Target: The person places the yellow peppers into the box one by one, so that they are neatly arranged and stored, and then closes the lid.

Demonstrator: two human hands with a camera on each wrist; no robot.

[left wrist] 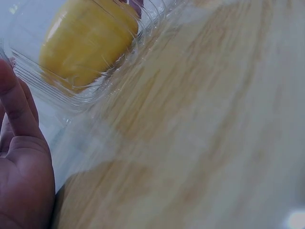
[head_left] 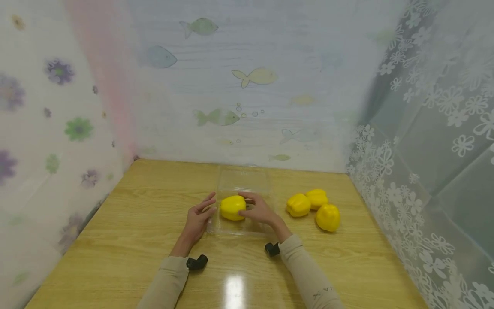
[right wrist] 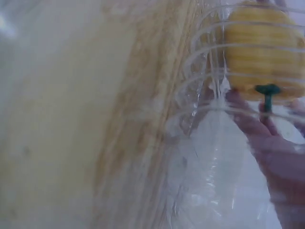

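Note:
A yellow bell pepper (head_left: 233, 207) lies on its side within a clear plastic clamshell container (head_left: 241, 233), whose lid (head_left: 244, 178) is folded back toward the wall. My right hand (head_left: 263, 211) reaches in from the right and grips the pepper at its stem end, thumb in front and fingers behind. Through the clear wall, the right wrist view shows the green stem (right wrist: 268, 91) facing that hand. At the container's left side is my left hand (head_left: 197, 221), its fingers extended along the wall. The left wrist view shows these fingers (left wrist: 19, 107) close beside the container's corner.
Several more yellow bell peppers sit grouped on the wooden table (head_left: 146, 214) to the right: a left one (head_left: 298, 205), a rear one (head_left: 317, 198) and a front one (head_left: 328, 217). Patterned curtains (head_left: 247, 107) enclose the table's back and sides.

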